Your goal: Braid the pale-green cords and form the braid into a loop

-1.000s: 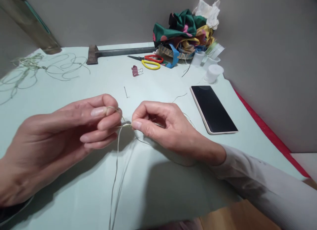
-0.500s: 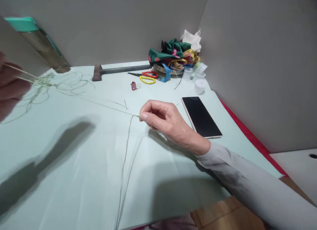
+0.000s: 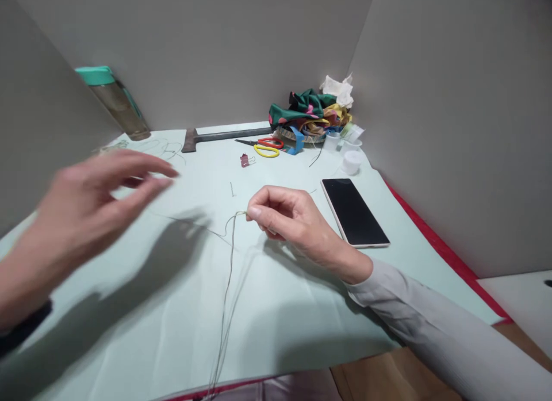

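Observation:
Pinched between the thumb and forefinger of my right hand (image 3: 284,217) is a thin olive-green cord (image 3: 229,268), whose strands hang over the near table edge. Another strand curves left from the fingertips over the table. My left hand (image 3: 107,194) is raised at the left, its thumb and fingers apart at the tips, with nothing visible between them. Behind it lies a loose tangle of green thread (image 3: 172,149), partly hidden by the hand. A small pin (image 3: 232,189) rests on the table beyond my right hand.
Around the pale table (image 3: 142,343) are a leaning bottle (image 3: 118,107), a hammer (image 3: 233,135), scissors (image 3: 265,148), a binder clip (image 3: 245,160), a heap of cloth (image 3: 310,113), small white containers (image 3: 351,162) and a phone (image 3: 356,212). Grey partitions rise behind and to the right.
My left hand has come from the far left edge toward the middle and no longer holds up the thread tangle, which lies at the back. The taut strand has slackened. The view has shifted left.

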`<state>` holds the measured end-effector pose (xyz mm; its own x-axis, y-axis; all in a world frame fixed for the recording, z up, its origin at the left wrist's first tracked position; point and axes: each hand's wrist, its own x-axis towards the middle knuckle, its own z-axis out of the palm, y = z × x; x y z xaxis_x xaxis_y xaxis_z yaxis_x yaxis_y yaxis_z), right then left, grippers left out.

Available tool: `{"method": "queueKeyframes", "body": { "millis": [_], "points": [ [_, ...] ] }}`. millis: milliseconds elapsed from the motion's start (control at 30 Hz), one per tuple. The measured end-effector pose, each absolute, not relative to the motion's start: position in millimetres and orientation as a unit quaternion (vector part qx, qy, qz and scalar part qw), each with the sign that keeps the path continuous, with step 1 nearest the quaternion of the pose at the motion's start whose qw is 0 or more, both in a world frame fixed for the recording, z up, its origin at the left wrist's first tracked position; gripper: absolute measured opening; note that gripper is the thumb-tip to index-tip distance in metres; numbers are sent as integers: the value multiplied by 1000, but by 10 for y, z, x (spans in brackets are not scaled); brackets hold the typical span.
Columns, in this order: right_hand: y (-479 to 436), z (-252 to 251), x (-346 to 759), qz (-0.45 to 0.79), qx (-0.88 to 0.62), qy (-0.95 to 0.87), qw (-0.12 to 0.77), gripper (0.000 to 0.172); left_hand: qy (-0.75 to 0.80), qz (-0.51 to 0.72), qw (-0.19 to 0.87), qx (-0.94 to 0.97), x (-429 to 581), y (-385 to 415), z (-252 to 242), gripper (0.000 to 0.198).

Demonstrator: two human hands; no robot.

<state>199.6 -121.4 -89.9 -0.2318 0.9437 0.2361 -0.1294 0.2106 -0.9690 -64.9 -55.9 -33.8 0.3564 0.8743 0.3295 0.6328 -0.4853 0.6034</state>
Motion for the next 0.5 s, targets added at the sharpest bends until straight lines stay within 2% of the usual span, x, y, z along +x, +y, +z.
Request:
{"method": "queueKeyframes", "body": {
  "millis": [67, 133, 233, 500],
  "points": [
    [-1256, -870, 1974, 516, -364, -587, 506, 20, 436, 277, 296, 803, -345, -779, -405, 28],
    [-1290, -847, 1954, 501, -375, -599, 500, 21, 378, 258, 394, 797, -125, -914, -449, 23],
    [-1315, -832, 1933, 487, -373, -620, 489, 21, 354, 289, 449, 768, -23, -952, -502, 13],
    [-1321, -793, 1966, 549, -369, -594, 458, 15, 359, 254, 584, 682, -172, -905, -570, 16]
  ]
}}
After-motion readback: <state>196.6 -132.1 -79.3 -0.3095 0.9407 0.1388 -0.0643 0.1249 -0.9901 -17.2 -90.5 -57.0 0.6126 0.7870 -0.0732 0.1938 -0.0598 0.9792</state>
